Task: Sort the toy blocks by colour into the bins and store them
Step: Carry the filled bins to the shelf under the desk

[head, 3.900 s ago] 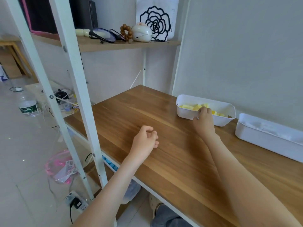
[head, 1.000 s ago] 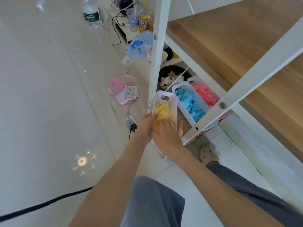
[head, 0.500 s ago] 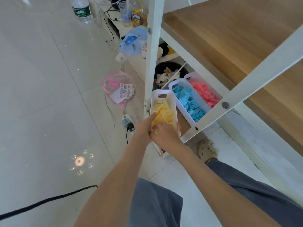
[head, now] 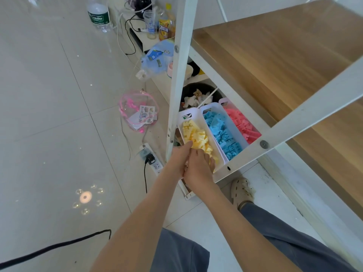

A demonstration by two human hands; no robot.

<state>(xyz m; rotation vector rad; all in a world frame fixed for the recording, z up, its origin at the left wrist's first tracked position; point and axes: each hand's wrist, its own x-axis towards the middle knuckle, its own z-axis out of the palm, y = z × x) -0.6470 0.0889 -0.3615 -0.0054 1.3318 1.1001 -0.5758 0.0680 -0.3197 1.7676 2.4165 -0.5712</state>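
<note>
Yellow blocks (head: 196, 137) fill a white bin (head: 187, 112) that sits low under the desk (head: 275, 55), directly ahead of both hands. The right hand (head: 198, 167) is at the bin's near end with its fingers curled down over the rim, gripping it. The left hand (head: 179, 160) presses against the near left corner with one finger straight along the wall. The rest of that hand is hidden, so its hold cannot be told. Just right of the right hand stand the blue bin (head: 211, 107) and, beyond it, the pink bin (head: 224, 101), both full.

Judgement: sorting looks done and the storing step is in hand. The next move calls for a straight push inward, parallel to the blue bin and clear of the white post (head: 173, 107) left of the left hand, followed by release.
</note>
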